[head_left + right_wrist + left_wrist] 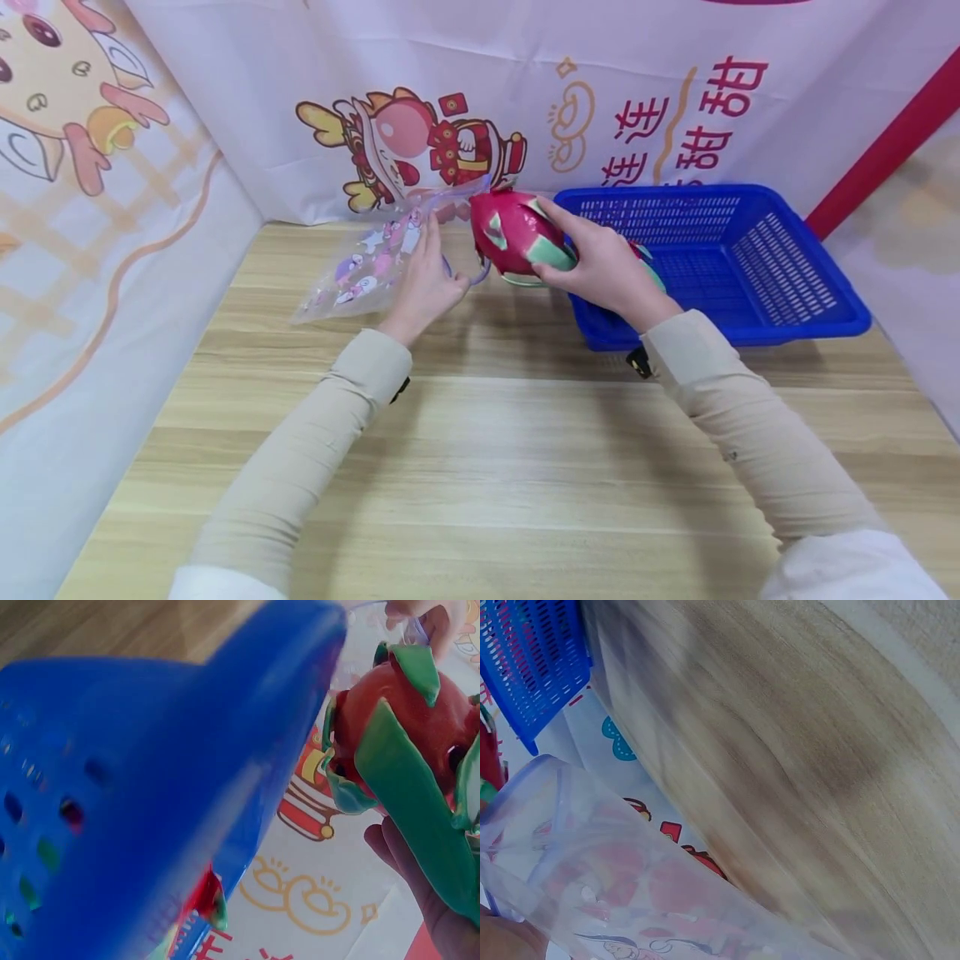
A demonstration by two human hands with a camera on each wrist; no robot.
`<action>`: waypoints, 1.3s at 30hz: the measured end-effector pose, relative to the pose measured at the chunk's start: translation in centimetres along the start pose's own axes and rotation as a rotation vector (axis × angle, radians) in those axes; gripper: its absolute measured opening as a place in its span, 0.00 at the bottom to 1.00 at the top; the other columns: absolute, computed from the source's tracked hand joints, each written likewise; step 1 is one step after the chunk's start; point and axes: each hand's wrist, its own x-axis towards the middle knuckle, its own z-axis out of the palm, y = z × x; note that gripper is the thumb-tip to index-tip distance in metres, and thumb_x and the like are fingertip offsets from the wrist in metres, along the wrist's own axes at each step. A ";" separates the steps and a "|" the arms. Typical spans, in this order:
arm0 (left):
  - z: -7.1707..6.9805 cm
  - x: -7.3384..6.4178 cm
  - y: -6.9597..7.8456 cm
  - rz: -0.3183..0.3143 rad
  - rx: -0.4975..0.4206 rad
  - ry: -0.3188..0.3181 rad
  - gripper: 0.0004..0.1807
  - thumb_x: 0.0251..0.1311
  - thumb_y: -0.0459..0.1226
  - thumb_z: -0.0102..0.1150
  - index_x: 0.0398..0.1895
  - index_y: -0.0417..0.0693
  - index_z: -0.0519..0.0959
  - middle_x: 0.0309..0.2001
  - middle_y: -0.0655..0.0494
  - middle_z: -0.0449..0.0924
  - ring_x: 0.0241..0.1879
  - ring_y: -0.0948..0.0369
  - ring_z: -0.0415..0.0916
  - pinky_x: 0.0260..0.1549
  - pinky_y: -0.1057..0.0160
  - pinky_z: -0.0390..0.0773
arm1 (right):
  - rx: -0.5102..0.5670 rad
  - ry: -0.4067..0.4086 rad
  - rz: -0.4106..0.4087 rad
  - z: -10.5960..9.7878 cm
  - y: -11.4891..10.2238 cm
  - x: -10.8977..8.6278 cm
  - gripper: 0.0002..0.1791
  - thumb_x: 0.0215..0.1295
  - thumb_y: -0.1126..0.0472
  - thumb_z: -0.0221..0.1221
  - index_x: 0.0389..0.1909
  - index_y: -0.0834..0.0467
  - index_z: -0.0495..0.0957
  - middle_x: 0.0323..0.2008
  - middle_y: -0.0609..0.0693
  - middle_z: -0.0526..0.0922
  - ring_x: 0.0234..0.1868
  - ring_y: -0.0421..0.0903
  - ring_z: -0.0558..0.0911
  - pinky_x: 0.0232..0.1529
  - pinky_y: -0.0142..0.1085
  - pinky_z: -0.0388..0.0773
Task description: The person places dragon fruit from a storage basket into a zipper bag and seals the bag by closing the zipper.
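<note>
Right grip [607,265]: curled round a pink-and-green dragon fruit [513,232], which was held above the surface [480,467] at the mouth of a clear printed bag [375,260]. Left grip [427,283]: pinching the bag near its lilac rim, mouth spread. Whether the fruit's tip lay inside could not be told. Blue basket [705,283], to the right: a red-and-green item [205,894] at its left end, partly hidden; remaining visible floor bare.

Red-green dragon fruit [528,227] aloft at mouth of clear printed bag [378,262].
</note>
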 end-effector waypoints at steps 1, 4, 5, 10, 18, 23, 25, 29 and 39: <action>0.0 0.0 0.0 0.001 -0.014 -0.004 0.55 0.50 0.36 0.58 0.75 0.38 0.33 0.76 0.39 0.35 0.76 0.47 0.38 0.75 0.52 0.47 | 0.000 -0.011 -0.006 0.2 -0.1 0.0 0.45 0.59 0.44 0.60 0.74 0.35 0.48 0.69 0.56 0.66 0.61 0.57 0.72 0.59 0.55 0.74; 0.0 0.0 0.0 -0.001 -0.080 -0.015 0.57 0.50 0.35 0.59 0.75 0.41 0.31 0.77 0.44 0.32 0.77 0.49 0.36 0.75 0.52 0.46 | -0.015 -0.035 -0.031 0.6 -0.2 0.2 0.45 0.58 0.45 0.61 0.74 0.37 0.49 0.69 0.57 0.66 0.62 0.57 0.72 0.60 0.55 0.74; 0.1 0.1 -0.1 -0.003 -0.111 -0.015 0.57 0.50 0.35 0.60 0.75 0.43 0.30 0.77 0.45 0.31 0.77 0.50 0.35 0.75 0.52 0.45 | -0.024 -0.042 -0.038 0.8 -0.3 0.3 0.45 0.58 0.45 0.61 0.74 0.38 0.49 0.69 0.57 0.66 0.62 0.57 0.72 0.60 0.55 0.74; 0.2 0.0 -0.3 0.017 -0.165 -0.023 0.60 0.49 0.31 0.61 0.76 0.48 0.28 0.78 0.50 0.28 0.77 0.53 0.30 0.76 0.51 0.36 | -0.056 -0.065 -0.054 1.4 -0.8 0.6 0.46 0.57 0.45 0.62 0.74 0.39 0.49 0.69 0.58 0.65 0.62 0.58 0.73 0.61 0.54 0.74; 0.8 -0.6 0.1 0.135 -0.132 -0.046 0.60 0.44 0.28 0.60 0.76 0.41 0.31 0.77 0.42 0.30 0.77 0.51 0.30 0.75 0.49 0.25 | -0.129 -0.051 -0.085 2.1 -2.0 1.3 0.52 0.52 0.45 0.67 0.74 0.50 0.52 0.66 0.60 0.70 0.58 0.58 0.78 0.59 0.51 0.76; 1.0 -0.9 0.5 0.171 -0.138 -0.042 0.58 0.43 0.28 0.58 0.76 0.40 0.33 0.77 0.41 0.34 0.77 0.50 0.33 0.75 0.49 0.27 | -0.153 -0.033 -0.126 2.6 -2.2 1.6 0.48 0.51 0.47 0.68 0.71 0.56 0.59 0.65 0.61 0.71 0.60 0.58 0.77 0.60 0.51 0.75; 1.1 -1.0 0.7 0.179 -0.152 -0.042 0.58 0.43 0.27 0.58 0.76 0.40 0.33 0.77 0.41 0.34 0.77 0.50 0.33 0.76 0.49 0.29 | -0.149 -0.028 -0.133 2.9 -2.1 1.7 0.47 0.50 0.47 0.69 0.70 0.55 0.60 0.65 0.60 0.71 0.60 0.57 0.77 0.61 0.50 0.75; 1.3 -1.2 0.9 0.182 -0.170 -0.046 0.57 0.44 0.26 0.57 0.76 0.40 0.34 0.77 0.42 0.35 0.77 0.50 0.34 0.76 0.48 0.32 | -0.134 -0.019 -0.147 3.6 -1.6 2.1 0.46 0.50 0.48 0.69 0.70 0.55 0.62 0.66 0.59 0.70 0.61 0.57 0.76 0.62 0.50 0.74; 1.1 -1.2 0.8 0.077 -0.253 -0.041 0.58 0.47 0.25 0.57 0.76 0.48 0.32 0.78 0.51 0.34 0.76 0.48 0.41 0.73 0.46 0.51 | -0.188 -0.076 -0.085 5.3 -1.8 3.1 0.45 0.51 0.44 0.67 0.69 0.56 0.62 0.62 0.62 0.68 0.52 0.58 0.80 0.57 0.49 0.78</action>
